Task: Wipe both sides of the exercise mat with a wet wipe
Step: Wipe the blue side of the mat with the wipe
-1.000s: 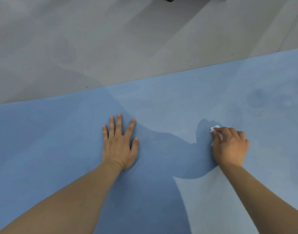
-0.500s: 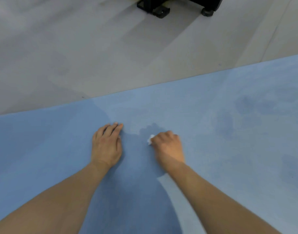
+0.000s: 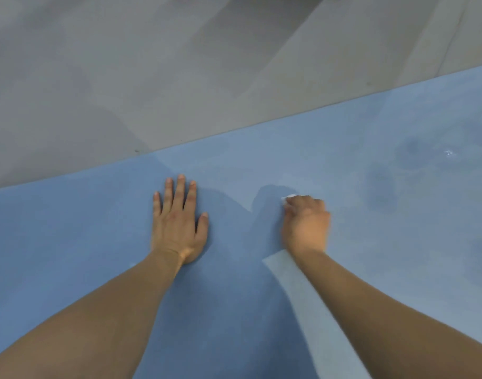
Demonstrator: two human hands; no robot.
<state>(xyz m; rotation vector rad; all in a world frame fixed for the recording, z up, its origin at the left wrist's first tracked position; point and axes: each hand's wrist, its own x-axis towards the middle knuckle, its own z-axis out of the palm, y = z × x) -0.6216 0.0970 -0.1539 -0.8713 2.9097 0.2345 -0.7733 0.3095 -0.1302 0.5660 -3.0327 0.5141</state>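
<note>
A blue exercise mat [image 3: 371, 242] lies flat on the floor and fills the lower part of the head view. My left hand [image 3: 178, 222] presses flat on the mat with straight, spread fingers. To its right, my right hand [image 3: 305, 222] is curled round a small white wet wipe [image 3: 288, 197] and holds it against the mat. Only a scrap of the wipe shows beyond the fingertips. Darker damp patches mark the mat at the right.
Grey floor [image 3: 152, 77] lies beyond the mat's far edge, which runs diagonally from the left up to the right. My body's shadow darkens the mat between my arms.
My right hand with the wipe swept left toward my left hand, then moved back to the right. My left fingers curled briefly and now lie flat and spread again.
</note>
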